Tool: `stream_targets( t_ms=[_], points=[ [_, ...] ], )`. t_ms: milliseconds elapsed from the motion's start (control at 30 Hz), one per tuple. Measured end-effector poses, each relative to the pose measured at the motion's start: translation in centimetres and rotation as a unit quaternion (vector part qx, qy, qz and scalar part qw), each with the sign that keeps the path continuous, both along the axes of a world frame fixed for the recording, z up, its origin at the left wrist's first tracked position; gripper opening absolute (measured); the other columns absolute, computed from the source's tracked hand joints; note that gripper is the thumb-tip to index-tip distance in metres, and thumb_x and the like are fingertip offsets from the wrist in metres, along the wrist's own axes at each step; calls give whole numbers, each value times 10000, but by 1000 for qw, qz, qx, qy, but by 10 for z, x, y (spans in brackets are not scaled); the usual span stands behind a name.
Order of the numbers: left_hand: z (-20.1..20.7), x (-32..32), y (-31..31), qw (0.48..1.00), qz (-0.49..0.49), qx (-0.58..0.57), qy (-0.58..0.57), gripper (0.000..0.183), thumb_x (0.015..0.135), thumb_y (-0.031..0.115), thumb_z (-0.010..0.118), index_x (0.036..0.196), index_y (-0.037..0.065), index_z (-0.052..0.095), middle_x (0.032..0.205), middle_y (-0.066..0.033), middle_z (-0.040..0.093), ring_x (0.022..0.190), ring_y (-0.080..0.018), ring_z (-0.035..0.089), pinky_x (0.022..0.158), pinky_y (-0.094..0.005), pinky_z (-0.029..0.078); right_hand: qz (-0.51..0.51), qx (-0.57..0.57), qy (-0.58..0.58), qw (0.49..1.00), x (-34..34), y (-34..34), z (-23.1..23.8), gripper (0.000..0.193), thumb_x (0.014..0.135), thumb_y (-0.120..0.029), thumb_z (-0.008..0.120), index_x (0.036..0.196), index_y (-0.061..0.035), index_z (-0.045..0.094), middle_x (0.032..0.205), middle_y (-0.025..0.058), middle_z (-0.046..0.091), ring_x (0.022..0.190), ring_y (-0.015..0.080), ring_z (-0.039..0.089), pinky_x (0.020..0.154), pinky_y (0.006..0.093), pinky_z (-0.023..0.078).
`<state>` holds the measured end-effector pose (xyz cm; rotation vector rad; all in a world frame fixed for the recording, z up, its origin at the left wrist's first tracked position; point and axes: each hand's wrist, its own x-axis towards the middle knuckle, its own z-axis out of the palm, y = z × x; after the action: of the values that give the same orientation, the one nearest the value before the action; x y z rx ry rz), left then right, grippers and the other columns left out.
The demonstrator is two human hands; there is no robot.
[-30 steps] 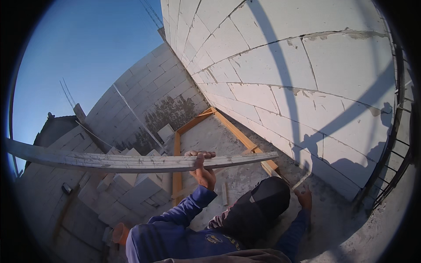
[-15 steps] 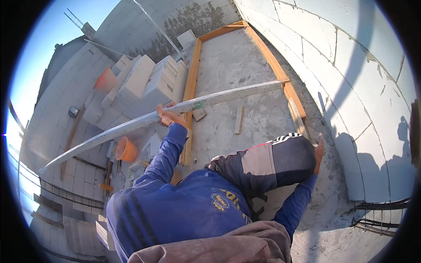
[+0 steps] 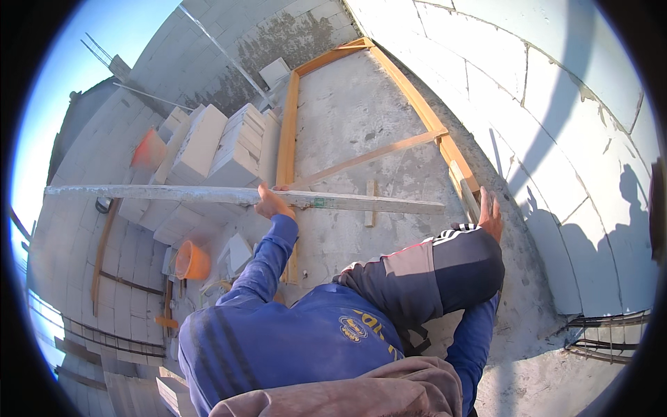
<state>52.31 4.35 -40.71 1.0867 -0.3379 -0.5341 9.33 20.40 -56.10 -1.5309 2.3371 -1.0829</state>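
My left hand (image 3: 272,203) is closed round a long, pale, mortar-stained straightedge (image 3: 160,193) near its middle. The bar stretches from far left to just short of the right side of an orange-brown wooden frame (image 3: 408,97) lying on the concrete floor. It passes above a short wood strip (image 3: 371,215) inside the frame. A thin wooden crosspiece (image 3: 372,157) spans between the frame's long sides. Beside the near end of the right-hand side, past my bent knee, my right hand (image 3: 491,221) has its fingers stretched out. Whether they touch the wood I cannot tell.
White blocks (image 3: 240,149) are stacked left of the frame, with an orange bucket (image 3: 192,260) nearer me and another reddish bucket (image 3: 149,149) behind. A pale block wall (image 3: 528,132) rises close on the right. Bent rebar (image 3: 606,340) sticks out at lower right.
The straightedge has swung: its right end has come off the frame's right side toward me, its left end has risen in view. The crosspiece now shows. My right hand has moved up beside the frame's end.
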Motion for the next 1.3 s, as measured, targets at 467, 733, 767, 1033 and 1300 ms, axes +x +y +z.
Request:
stream_targets(
  t_ms=[467, 733, 767, 1033, 1300],
  points=[
    [-68, -90, -141, 924, -330, 175, -81, 647, 838, 384, 760, 1244, -45, 498, 954, -197, 651, 733, -335, 704, 659, -468, 575, 73, 286, -27, 955, 16, 10, -77, 470, 852, -389, 694, 1242, -173, 544, 1055, 218, 660, 1038, 418, 655, 852, 489, 508],
    [-167, -143, -251, 798, -516, 296, -97, 509, 892, 196, 777, 1258, -57, 532, 1102, -174, 659, 950, -303, 716, 787, -427, 641, 37, 373, -41, 926, 13, 8, -83, 443, 848, -489, 698, 1092, -129, 612, 845, 197, 714, 903, 413, 710, 757, 485, 532],
    [-167, -159, -259, 786, -524, 314, -93, 525, 891, 195, 782, 1272, -65, 531, 1132, -179, 659, 946, -300, 720, 783, -419, 650, 34, 389, -55, 919, 17, 4, -70, 467, 852, -509, 700, 1101, -121, 623, 858, 202, 716, 921, 413, 709, 767, 485, 532],
    [-211, -204, -338, 796, -487, 352, -69, 585, 813, 285, 848, 1252, 14, 572, 1154, -170, 657, 979, -286, 704, 799, -434, 607, 99, 393, -343, 847, 5, -68, 16, 725, 888, -665, 654, 1170, 3, 633, 831, 143, 692, 800, 275, 717, 669, 392, 550],
    [-211, -182, -225, 733, -553, 390, -66, 1036, 849, 559, 746, 1604, 103, 204, 1612, -253, 261, 1490, -458, 248, 1154, -636, 276, 317, 336, -523, 716, 22, -145, -7, 756, 1032, -605, 435, 1448, 25, 469, 1158, 192, 629, 1012, 230, 654, 727, 321, 604]
  ],
)
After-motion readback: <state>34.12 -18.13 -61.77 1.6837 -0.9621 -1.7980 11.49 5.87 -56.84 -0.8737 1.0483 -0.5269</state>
